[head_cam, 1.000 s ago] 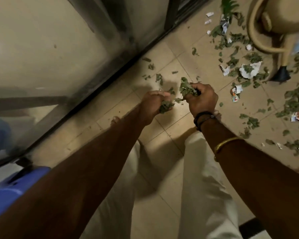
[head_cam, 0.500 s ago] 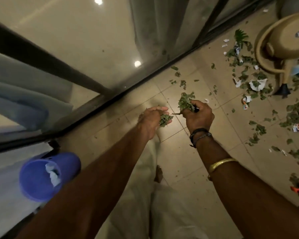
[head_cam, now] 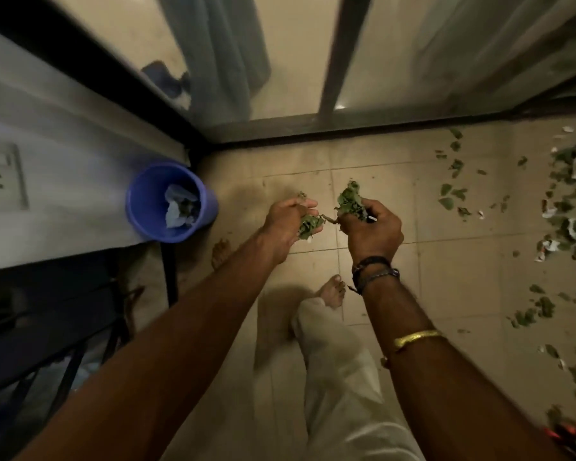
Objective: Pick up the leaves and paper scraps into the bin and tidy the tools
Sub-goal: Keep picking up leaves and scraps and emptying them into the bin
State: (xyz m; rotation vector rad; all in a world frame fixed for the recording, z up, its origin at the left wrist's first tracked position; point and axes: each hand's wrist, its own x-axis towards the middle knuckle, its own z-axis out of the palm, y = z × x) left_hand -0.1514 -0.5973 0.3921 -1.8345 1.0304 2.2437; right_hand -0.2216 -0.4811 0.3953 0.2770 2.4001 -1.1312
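left hand (head_cam: pixel 288 224) – leaves clutched | right hand (head_cam: pixel 371 229) – leaves clutched | blue bin (head_cam: pixel 168 202) left

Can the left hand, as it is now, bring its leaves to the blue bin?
Probably yes. The left hand holds leaves, and only bare floor lies between it and the open-topped blue bin to its left.

Glossy blue plastic bin (head_cam: pixel 167 227), crumpled paper (head_cam: pixel 177 207) inside, on matt floor tiles (head_cam: pixel 463 271).

Glass door (head_cam: pixel 296 54) with dark frame, wall socket (head_cam: pixel 0 178) at left, beige tiled floor (head_cam: pixel 463 261).
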